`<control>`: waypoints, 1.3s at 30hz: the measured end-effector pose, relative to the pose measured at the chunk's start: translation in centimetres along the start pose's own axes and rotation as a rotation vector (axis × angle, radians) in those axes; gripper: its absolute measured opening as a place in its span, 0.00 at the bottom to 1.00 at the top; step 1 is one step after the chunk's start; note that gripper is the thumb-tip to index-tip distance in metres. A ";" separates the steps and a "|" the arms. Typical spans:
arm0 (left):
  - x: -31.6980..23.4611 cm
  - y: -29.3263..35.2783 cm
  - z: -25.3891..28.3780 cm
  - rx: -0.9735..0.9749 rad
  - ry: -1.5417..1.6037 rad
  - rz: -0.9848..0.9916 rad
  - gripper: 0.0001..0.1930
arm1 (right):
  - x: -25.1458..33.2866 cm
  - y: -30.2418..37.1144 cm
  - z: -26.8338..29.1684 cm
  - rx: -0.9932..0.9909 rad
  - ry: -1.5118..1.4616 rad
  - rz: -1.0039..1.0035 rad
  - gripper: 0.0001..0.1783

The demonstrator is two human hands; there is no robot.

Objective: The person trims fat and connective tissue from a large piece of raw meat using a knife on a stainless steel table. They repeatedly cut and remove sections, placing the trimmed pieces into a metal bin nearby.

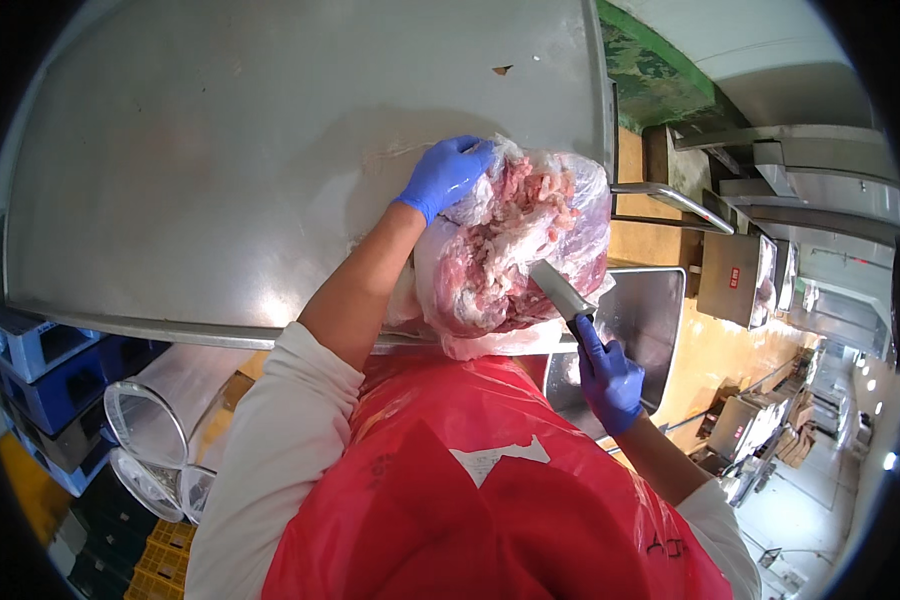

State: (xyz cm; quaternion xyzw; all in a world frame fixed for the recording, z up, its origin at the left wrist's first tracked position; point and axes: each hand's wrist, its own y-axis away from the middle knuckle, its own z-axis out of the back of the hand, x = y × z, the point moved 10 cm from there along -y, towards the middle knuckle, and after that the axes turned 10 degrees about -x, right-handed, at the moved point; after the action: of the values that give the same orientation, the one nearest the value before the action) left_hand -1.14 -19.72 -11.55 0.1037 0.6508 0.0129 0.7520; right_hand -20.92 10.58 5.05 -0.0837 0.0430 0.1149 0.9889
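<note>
Clear plastic bag [530,240] of raw pink meat at the near edge of the steel table [220,150], bulging and open-topped. White paper label [495,460] low on the red apron. Brown cardboard boxes [798,440] stacked far right on the floor. Small red display [735,277] on a grey machine.

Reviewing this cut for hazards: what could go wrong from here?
1. The knife blade lies against the bagged meat and points toward the left hand gripping its far side; a slip could likely reach that hand.
2. The meat sits at the table edge, near the body; it might slide off under pressure.
3. The thin bag could tear and foul the cut.
</note>
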 end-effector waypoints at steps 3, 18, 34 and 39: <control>-0.1 -0.2 0.0 0.014 0.002 -0.035 0.23 | -0.1 2.0 -2.1 -0.002 -0.047 -0.091 0.36; 1.7 1.4 1.0 -0.009 0.065 0.004 0.22 | 0.9 6.6 -12.2 -0.277 -0.711 -0.439 0.37; -12.1 11.1 5.9 -0.505 -0.417 -0.624 0.20 | 3.8 11.6 -12.0 -0.458 -0.837 -0.530 0.37; -12.5 15.0 1.1 -0.344 -0.604 -0.810 0.17 | 3.2 14.8 -10.7 -0.228 -0.980 -0.678 0.41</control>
State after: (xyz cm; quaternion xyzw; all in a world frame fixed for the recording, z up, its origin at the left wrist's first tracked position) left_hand -0.27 -7.10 3.39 -0.2817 0.3816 -0.2025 0.8567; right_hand -22.01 23.60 -8.04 -0.1355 -0.4589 -0.1774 0.8600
